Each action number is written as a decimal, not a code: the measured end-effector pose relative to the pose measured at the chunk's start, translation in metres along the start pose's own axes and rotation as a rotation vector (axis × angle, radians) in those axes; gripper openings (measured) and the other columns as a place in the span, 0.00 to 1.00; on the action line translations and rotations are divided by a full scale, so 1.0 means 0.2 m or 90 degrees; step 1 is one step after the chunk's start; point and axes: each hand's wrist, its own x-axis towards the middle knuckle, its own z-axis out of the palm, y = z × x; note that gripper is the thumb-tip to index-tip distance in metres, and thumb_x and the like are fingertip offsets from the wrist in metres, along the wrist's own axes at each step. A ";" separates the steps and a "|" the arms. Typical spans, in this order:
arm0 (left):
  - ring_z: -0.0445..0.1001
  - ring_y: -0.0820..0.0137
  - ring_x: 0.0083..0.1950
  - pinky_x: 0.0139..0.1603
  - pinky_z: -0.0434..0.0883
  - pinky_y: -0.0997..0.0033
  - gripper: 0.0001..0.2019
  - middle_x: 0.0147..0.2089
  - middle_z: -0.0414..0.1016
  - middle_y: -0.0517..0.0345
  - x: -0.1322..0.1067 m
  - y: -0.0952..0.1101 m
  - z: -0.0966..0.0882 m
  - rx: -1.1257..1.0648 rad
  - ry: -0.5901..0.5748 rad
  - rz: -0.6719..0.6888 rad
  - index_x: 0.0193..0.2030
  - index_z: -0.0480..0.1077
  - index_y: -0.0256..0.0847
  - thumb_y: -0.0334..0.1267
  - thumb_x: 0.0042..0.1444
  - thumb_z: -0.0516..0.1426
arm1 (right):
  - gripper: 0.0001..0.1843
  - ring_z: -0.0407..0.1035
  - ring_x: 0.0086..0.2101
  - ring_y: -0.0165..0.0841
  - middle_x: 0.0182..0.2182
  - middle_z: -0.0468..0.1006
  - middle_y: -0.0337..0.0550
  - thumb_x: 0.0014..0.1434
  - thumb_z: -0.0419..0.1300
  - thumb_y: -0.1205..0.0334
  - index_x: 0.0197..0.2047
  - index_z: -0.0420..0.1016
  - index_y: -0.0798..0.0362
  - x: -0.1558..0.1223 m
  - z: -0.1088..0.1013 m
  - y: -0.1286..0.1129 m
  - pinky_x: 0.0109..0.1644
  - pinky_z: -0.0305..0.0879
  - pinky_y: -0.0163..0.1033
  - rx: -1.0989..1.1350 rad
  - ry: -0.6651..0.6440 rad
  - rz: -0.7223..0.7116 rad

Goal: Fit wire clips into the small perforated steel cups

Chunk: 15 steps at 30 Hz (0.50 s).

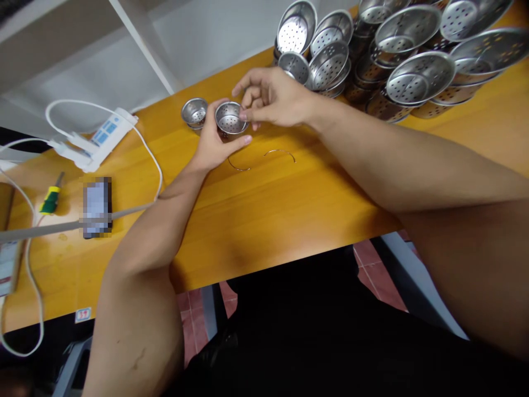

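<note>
A small perforated metal cup [231,119] stands on the wooden table, its mouth up. My left hand [212,144] wraps around its left and near sides, the thumb stretched along the front. Over the cup's right rim is my right hand [273,102], with fingers loosely bent and apart; its thumb tip overlaps the rim, and I see nothing held in it. Just left of the cup sits a second metal cup [194,112]. Two thin curved wires, a left one [238,167] and a right one [281,151], lie in front of my hands.
Stacks of perforated metal cups [420,78] crowd the back right of the table [264,220]. At left are a white power strip [109,135] with cables, a phone [97,207] with a blurred screen, and a green-yellow screwdriver [50,199]. A grey cable crosses the left side.
</note>
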 end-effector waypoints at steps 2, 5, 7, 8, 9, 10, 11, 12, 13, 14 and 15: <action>0.87 0.46 0.82 0.88 0.84 0.41 0.62 0.80 0.81 0.45 0.00 -0.07 0.00 0.029 0.014 0.018 0.88 0.61 0.62 0.90 0.59 0.76 | 0.31 0.80 0.42 0.42 0.51 0.88 0.40 0.56 0.84 0.41 0.57 0.78 0.37 -0.01 0.02 -0.02 0.54 0.79 0.51 -0.050 0.029 -0.013; 0.86 0.45 0.84 0.90 0.83 0.41 0.59 0.82 0.77 0.47 0.01 -0.12 0.00 0.054 0.042 0.027 0.88 0.60 0.65 0.90 0.63 0.72 | 0.21 0.80 0.47 0.43 0.65 0.86 0.47 0.64 0.77 0.38 0.53 0.82 0.37 -0.02 0.04 -0.05 0.59 0.77 0.52 -0.193 0.082 -0.041; 0.85 0.44 0.84 0.91 0.82 0.39 0.59 0.82 0.76 0.47 0.01 -0.13 -0.01 0.061 0.044 0.036 0.89 0.58 0.65 0.90 0.65 0.71 | 0.16 0.81 0.51 0.45 0.70 0.83 0.50 0.70 0.72 0.38 0.53 0.85 0.36 -0.03 0.05 -0.06 0.63 0.76 0.52 -0.293 0.094 -0.051; 0.85 0.44 0.84 0.90 0.81 0.38 0.59 0.82 0.76 0.47 0.01 -0.13 -0.01 0.063 0.040 0.039 0.90 0.58 0.66 0.90 0.65 0.71 | 0.15 0.81 0.55 0.46 0.71 0.83 0.51 0.73 0.70 0.38 0.53 0.87 0.36 -0.04 0.05 -0.06 0.65 0.76 0.52 -0.331 0.093 -0.055; 0.85 0.44 0.83 0.90 0.82 0.38 0.58 0.82 0.76 0.47 0.01 -0.13 -0.01 0.064 0.036 0.040 0.90 0.57 0.66 0.90 0.66 0.70 | 0.15 0.81 0.58 0.48 0.71 0.83 0.53 0.74 0.68 0.38 0.53 0.88 0.36 -0.04 0.06 -0.06 0.67 0.76 0.52 -0.361 0.089 -0.061; 0.86 0.44 0.82 0.89 0.82 0.38 0.58 0.81 0.76 0.47 0.01 -0.12 0.00 0.064 0.031 0.040 0.90 0.57 0.66 0.90 0.66 0.70 | 0.17 0.80 0.62 0.49 0.70 0.83 0.55 0.75 0.66 0.38 0.54 0.89 0.36 -0.05 0.06 -0.06 0.69 0.76 0.53 -0.386 0.083 -0.070; 0.86 0.44 0.82 0.89 0.83 0.38 0.58 0.81 0.76 0.47 0.01 -0.12 0.00 0.064 0.029 0.040 0.90 0.57 0.66 0.91 0.66 0.70 | 0.19 0.79 0.66 0.51 0.70 0.83 0.56 0.76 0.64 0.37 0.55 0.91 0.36 -0.05 0.07 -0.06 0.72 0.75 0.53 -0.407 0.078 -0.079; 0.86 0.45 0.82 0.88 0.83 0.38 0.58 0.81 0.75 0.47 0.01 -0.11 0.00 0.064 0.029 0.039 0.90 0.57 0.66 0.91 0.66 0.70 | 0.22 0.78 0.69 0.51 0.71 0.83 0.57 0.77 0.62 0.37 0.57 0.92 0.37 -0.05 0.08 -0.05 0.76 0.73 0.53 -0.424 0.072 -0.088; 0.85 0.44 0.82 0.89 0.84 0.39 0.57 0.82 0.75 0.47 0.01 -0.10 0.00 0.065 0.028 0.038 0.90 0.57 0.67 0.91 0.66 0.69 | 0.25 0.78 0.70 0.52 0.72 0.82 0.58 0.78 0.61 0.36 0.58 0.93 0.38 -0.05 0.08 -0.05 0.79 0.71 0.53 -0.435 0.063 -0.095; 0.85 0.44 0.83 0.89 0.83 0.39 0.57 0.82 0.75 0.47 0.01 -0.09 0.00 0.067 0.028 0.037 0.90 0.57 0.67 0.90 0.66 0.69 | 0.28 0.77 0.71 0.52 0.73 0.81 0.59 0.79 0.59 0.34 0.59 0.94 0.39 -0.05 0.09 -0.04 0.81 0.69 0.53 -0.439 0.050 -0.100; 0.84 0.44 0.84 0.90 0.83 0.39 0.57 0.83 0.74 0.47 0.01 -0.08 0.00 0.071 0.026 0.035 0.90 0.57 0.67 0.90 0.67 0.69 | 0.31 0.76 0.72 0.52 0.74 0.81 0.59 0.79 0.57 0.30 0.59 0.95 0.40 -0.05 0.10 -0.03 0.82 0.67 0.54 -0.438 0.034 -0.099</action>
